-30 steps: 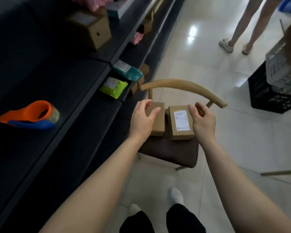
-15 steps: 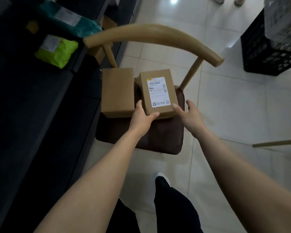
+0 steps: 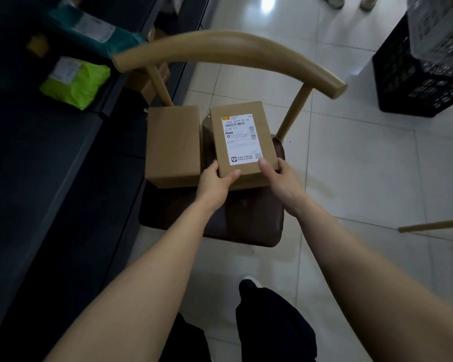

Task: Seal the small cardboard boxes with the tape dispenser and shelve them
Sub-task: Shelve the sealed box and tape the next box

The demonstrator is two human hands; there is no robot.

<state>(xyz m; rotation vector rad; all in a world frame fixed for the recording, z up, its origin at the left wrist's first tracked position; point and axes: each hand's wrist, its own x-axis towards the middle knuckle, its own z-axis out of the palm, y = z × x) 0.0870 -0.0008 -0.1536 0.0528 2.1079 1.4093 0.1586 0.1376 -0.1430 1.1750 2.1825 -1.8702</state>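
Grasped at its near end by the left grip [image 3: 215, 182] and the right grip [image 3: 280, 178], the person's two bare hands, is a small brown cardboard box with a white printed shipping label [image 3: 242, 137]. One thumb from each grip is pressed on the box's top face, the right one on the label's near corner; the other fingers are curled down the sides and mostly hidden. The box is held over the dark brown padded seat [image 3: 246, 220] of a chair with a curved tan wooden backrest [image 3: 233, 50]; whether it rests there or is lifted cannot be told. Just beside it, on its left, a second, plain brown cardboard box [image 3: 171, 145] is laid on the seat. Along the left a dark shelving unit [image 3: 50, 178] is seen, where a lime-green plastic mailer bag [image 3: 76, 82] and a teal mailer bag [image 3: 94, 32] are laid. At the far right a black plastic crate [image 3: 413, 82] is stood on the pale tiled floor [image 3: 364, 165].
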